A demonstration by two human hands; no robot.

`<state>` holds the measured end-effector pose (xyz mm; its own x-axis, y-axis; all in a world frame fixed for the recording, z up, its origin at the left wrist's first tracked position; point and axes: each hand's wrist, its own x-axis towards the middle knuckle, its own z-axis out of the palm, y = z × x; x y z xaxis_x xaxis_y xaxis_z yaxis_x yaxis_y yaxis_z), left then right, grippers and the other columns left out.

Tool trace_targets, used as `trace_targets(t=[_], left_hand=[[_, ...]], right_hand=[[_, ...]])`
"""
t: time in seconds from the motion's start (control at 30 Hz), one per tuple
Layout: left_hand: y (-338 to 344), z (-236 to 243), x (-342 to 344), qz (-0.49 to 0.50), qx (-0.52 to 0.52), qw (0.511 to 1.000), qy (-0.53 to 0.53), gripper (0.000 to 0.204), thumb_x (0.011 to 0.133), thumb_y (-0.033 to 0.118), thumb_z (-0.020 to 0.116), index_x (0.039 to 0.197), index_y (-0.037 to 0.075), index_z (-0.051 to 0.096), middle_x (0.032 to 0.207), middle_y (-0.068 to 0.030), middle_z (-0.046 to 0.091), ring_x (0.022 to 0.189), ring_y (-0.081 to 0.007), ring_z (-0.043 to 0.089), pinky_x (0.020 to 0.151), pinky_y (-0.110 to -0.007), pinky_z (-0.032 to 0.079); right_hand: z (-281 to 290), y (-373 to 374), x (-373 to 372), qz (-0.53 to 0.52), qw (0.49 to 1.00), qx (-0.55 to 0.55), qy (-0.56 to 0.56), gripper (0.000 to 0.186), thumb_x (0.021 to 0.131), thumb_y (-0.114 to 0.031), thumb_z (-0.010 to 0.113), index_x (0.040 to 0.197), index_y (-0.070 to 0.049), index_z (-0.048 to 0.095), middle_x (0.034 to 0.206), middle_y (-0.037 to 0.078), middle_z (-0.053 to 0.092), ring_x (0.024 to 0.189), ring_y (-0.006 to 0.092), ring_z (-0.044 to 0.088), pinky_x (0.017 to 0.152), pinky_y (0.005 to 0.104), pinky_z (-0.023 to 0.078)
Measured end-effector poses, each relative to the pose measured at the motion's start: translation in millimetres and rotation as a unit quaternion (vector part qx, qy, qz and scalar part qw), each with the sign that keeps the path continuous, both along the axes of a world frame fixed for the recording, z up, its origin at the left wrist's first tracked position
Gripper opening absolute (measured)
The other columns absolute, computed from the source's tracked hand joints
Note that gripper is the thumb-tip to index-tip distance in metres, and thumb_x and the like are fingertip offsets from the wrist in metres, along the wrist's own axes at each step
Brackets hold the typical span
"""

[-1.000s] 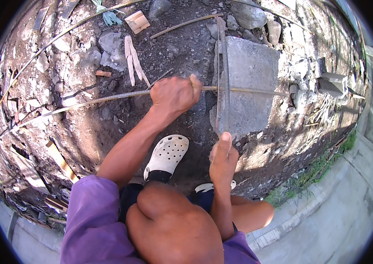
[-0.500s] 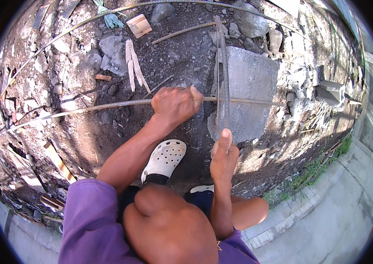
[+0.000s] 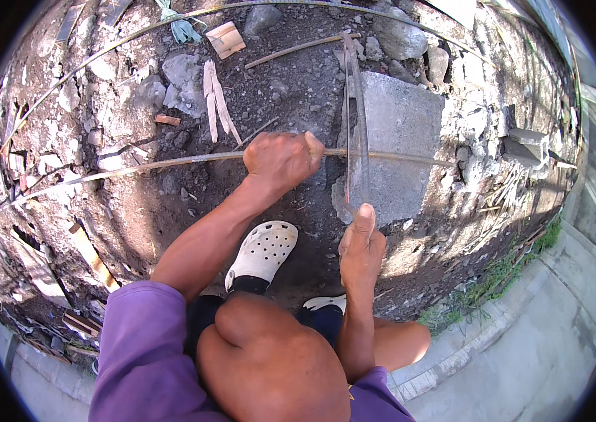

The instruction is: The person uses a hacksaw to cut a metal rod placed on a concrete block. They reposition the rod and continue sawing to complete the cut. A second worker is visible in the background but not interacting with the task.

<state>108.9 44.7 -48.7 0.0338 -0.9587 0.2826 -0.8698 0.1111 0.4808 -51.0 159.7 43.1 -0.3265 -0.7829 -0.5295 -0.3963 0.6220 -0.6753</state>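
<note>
My left hand is closed on a long, slightly bent metal bar lying crosswise. My right hand grips the near end of a hacksaw, which points away from me and crosses the bar. Beneath the crossing is a rough grey concrete slab; whether the blade touches the bar or is cut into it I cannot tell. One white perforated clog shows between my arms, just below the bar, and the other is partly hidden by my right leg.
Rubble ground holds rocks, wood scraps, pale splintered sticks and a broken grey block. Another long rod curves across the far side, beside blue-green plastic. Concrete pavement with grass along it lies at right.
My right hand and the saw have slid slightly forward and partly back across the bar. My left hand stays gripped on the bar. The whole view has shifted a little.
</note>
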Motion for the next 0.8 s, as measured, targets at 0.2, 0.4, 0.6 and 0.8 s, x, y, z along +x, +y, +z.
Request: trace_targets(t=[0.2,0.4,0.6,0.8], left_hand=[[4.3,-10.8,-1.9,0.003,-0.024,1.000,-0.002,0.040,0.089,0.019,0.063,0.050,0.009,0.064,0.052,-0.0121,0.063,0.041,-0.0282,0.061,0.045,-0.041,0.050],[4.3,-9.2,-2.9,0.004,-0.048,0.999,0.017,0.041,0.089,0.019,0.064,0.050,0.010,0.062,0.051,-0.0106,0.062,0.041,-0.0276,0.060,0.045,-0.041,0.049],[-3.3,-4.6,1.5,-0.017,-0.028,0.999,0.007,0.038,0.087,0.023,0.064,0.051,0.012,0.065,0.052,-0.0091,0.065,0.045,-0.0250,0.064,0.049,-0.039,0.050],[8.2,-19.0,-5.3,0.010,-0.050,0.999,0.001,0.038,0.086,0.022,0.065,0.050,0.013,0.064,0.051,-0.0077,0.064,0.044,-0.0237,0.063,0.047,-0.038,0.047]], right_hand=[[80.5,122.6,-15.6,-0.044,0.997,0.061,-0.030,0.063,0.113,-0.047,0.046,0.069,-0.002,0.045,0.060,-0.002,0.038,0.059,0.0097,0.035,0.053,0.0348,0.029],[74.7,34.7,6.6,-0.074,0.989,0.127,0.019,0.072,0.108,-0.065,0.041,0.059,-0.012,0.036,0.053,-0.004,0.034,0.047,0.0108,0.031,0.047,0.0322,0.024],[18.5,22.3,-8.1,-0.019,0.999,0.028,-0.004,0.068,0.110,-0.056,0.042,0.063,-0.006,0.039,0.056,-0.002,0.036,0.054,0.0103,0.034,0.051,0.0344,0.027],[125.0,122.2,-10.4,-0.060,0.992,0.108,-0.015,0.063,0.113,-0.044,0.045,0.065,-0.003,0.045,0.059,-0.003,0.039,0.057,0.0074,0.034,0.051,0.0329,0.025]])
